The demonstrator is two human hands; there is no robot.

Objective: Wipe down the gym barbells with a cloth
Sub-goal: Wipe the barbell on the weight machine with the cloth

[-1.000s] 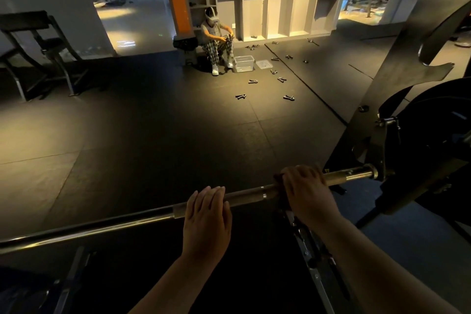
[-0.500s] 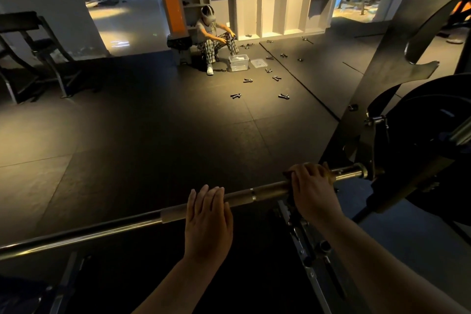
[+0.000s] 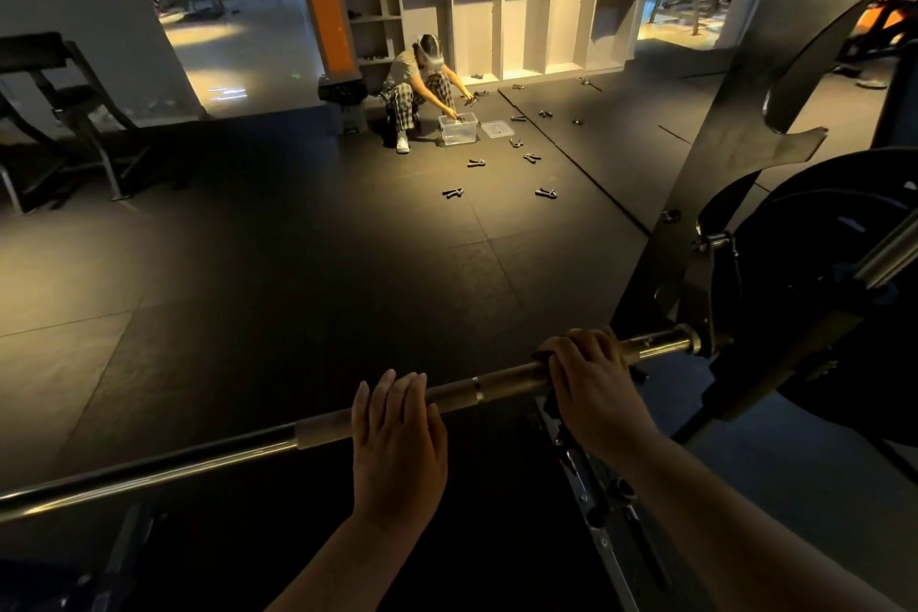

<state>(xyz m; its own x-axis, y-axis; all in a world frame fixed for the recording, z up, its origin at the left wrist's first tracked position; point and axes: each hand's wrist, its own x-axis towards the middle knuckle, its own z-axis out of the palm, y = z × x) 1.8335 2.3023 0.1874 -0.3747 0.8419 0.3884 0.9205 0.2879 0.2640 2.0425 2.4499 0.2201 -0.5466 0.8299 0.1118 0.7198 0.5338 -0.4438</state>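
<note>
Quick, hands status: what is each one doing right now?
Left hand: open, fingers laid flat over the long steel barbell.
Right hand: closed, gripping a dark cloth wrapped round the barbell.

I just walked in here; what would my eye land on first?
First, the long bar running across the foreground, with the left hand resting flat on it and the right hand gripping it over a dark cloth. Next, the big black plate at the right. Far back, a crouching person reaches into a clear box in a pool of light.
</note>
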